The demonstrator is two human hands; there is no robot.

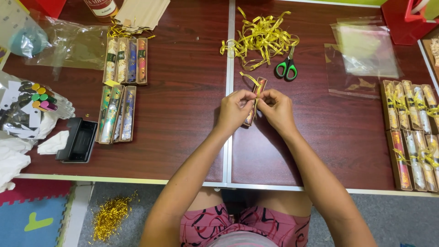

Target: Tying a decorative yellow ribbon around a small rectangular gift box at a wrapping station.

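A slim brown box with a patterned front lies on the dark wooden table between my hands. A thin gold ribbon runs across the box and curls up past its far end. My left hand pinches the ribbon at the box's left side. My right hand pinches it at the right side. Fingertips of both hands meet over the middle of the box and hide it there.
A heap of gold ribbon and green-handled scissors lie just beyond. Ribbon-tied boxes sit at right, untied boxes at left. Clear bags, a black tray and coloured tubes are around.
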